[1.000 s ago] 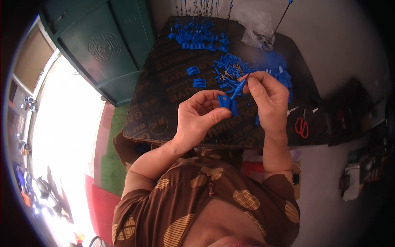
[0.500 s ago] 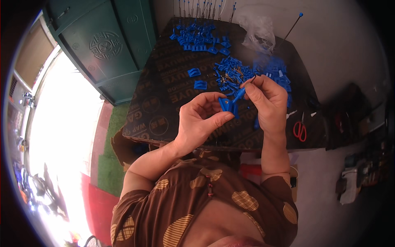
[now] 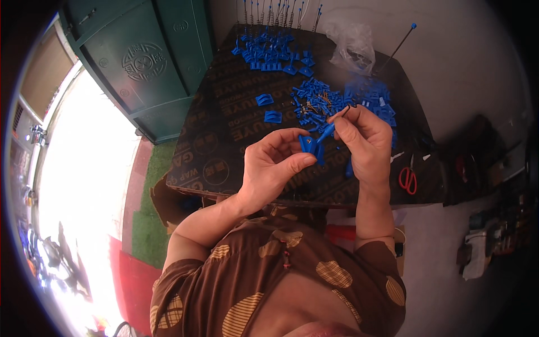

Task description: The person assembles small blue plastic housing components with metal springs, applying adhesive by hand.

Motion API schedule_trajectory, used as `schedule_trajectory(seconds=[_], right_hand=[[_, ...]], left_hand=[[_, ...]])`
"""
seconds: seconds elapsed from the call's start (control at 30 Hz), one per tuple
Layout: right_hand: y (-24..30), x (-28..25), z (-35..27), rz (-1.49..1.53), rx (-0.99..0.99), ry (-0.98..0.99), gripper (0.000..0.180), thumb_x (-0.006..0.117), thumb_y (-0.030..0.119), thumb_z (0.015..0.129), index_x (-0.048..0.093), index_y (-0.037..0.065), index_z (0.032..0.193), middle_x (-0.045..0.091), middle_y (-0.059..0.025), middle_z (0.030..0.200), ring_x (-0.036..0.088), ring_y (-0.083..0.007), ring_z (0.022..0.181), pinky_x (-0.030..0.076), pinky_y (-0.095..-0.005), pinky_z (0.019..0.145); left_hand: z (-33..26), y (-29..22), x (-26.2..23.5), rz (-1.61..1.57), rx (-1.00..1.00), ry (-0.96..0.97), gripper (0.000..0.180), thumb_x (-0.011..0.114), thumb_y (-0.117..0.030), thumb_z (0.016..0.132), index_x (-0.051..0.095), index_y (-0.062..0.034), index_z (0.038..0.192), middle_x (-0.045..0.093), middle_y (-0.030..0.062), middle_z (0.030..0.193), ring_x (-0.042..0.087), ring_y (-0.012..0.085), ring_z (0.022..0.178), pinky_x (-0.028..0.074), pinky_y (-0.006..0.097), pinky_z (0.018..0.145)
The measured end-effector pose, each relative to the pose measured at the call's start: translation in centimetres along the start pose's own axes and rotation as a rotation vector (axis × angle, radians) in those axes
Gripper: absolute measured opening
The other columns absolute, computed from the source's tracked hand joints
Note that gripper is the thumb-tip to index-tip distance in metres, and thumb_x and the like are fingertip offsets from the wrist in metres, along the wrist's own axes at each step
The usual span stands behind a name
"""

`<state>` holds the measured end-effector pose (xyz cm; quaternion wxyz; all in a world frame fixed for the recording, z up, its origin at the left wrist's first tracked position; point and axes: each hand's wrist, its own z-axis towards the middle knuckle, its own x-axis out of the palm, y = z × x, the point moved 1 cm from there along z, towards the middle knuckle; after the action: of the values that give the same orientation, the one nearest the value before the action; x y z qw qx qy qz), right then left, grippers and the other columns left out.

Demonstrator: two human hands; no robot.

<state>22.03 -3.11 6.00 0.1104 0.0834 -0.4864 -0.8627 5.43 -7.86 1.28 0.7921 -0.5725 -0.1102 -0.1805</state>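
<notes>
Landmark: the heap of small blue parts (image 3: 314,101) on the dark desk (image 3: 224,129).
Left hand (image 3: 275,160): nearer the person than the heap and to its left; thumb and fingers pinched on a blue bracket (image 3: 307,145).
Blue bracket: held up on the near side of the heap; a small brass-coloured spot shows on its face, which is turned further into view than a second ago.
Right hand (image 3: 366,135): nearer than the heap and to its right; fingertips clamped on a slim blue piece (image 3: 327,133).
Slim blue piece: on the near side of the heap, its tip beside the bracket; contact cannot be told. Less of its blue length shows than a second ago, and a dark thin end now juts above the fingers.
Two curved blue blocks (image 3: 273,117): left of the heap, unmoved.
Spring-topped blue assemblies (image 3: 272,53): beyond the heap, to its left, as before.
Plastic bag (image 3: 353,48): beyond the heap, to its right.
Red-handled scissors (image 3: 408,181): nearer than the heap, to its right, lying where they were.
</notes>
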Motion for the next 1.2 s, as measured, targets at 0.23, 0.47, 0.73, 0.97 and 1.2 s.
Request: schedule_trajectory(seconds=[0.23,0.47,0.73,0.97,1.2], right_hand=[[-0.1,0.1,-0.1,0.012,0.001,-0.003,0.009,0.065,0.008,0.088,0.064,-0.001,0.086,0.056,0.0039,0.074,0.045,-0.0012,0.065,0.034,-0.0171,0.056],[-0.2,0.0,-0.4,0.001,0.016,-0.01,0.008,0.064,0.007,0.088,0.065,-0.001,0.089,0.058,0.0033,0.075,0.046,-0.0013,0.064,0.034,-0.0167,0.055],[0.0,0.1,-1.0,-0.037,-0.041,-0.036,0.01,0.06,0.003,0.087,0.064,-0.004,0.092,0.06,-0.0041,0.087,0.054,-0.0079,0.074,0.045,-0.0207,0.066],[-0.3,0.0,-1.0,-0.013,-0.215,0.035,0.009,0.058,-0.005,0.087,0.065,-0.006,0.093,0.057,-0.0051,0.087,0.056,-0.0084,0.075,0.046,-0.0205,0.065],[-0.5,0.1,-1.0,-0.037,-0.263,0.057,0.011,0.061,0.005,0.087,0.064,-0.005,0.091,0.056,-0.0076,0.082,0.05,-0.0113,0.072,0.042,-0.0224,0.062]], left_hand=[[-0.1,0.2,-0.1,-0.011,0.009,0.014,0.039,0.072,-0.003,0.081,0.056,0.0058,0.115,0.066,0.0074,0.093,0.063,0.0106,0.086,0.053,0.023,0.077],[-0.2,0.3,0.0,0.022,0.015,0.018,0.04,0.073,-0.003,0.08,0.056,0.0053,0.115,0.066,0.0074,0.093,0.063,0.0108,0.086,0.053,0.024,0.077],[-0.1,0.8,0.2,0.477,0.455,-0.121,0.052,0.083,-0.007,0.068,0.056,0.0018,0.112,0.063,0.0067,0.096,0.062,0.0126,0.085,0.051,0.027,0.075],[-0.1,0.3,0.1,0.677,0.617,-0.136,0.058,0.085,-0.008,0.062,0.056,0.0002,0.112,0.062,0.0112,0.1,0.063,0.0214,0.087,0.052,0.03,0.075],[-0.3,0.2,0.1,0.765,0.718,-0.141,0.06,0.085,-0.008,0.061,0.055,0.0015,0.112,0.063,0.0144,0.103,0.062,0.0256,0.087,0.052,0.031,0.074]])
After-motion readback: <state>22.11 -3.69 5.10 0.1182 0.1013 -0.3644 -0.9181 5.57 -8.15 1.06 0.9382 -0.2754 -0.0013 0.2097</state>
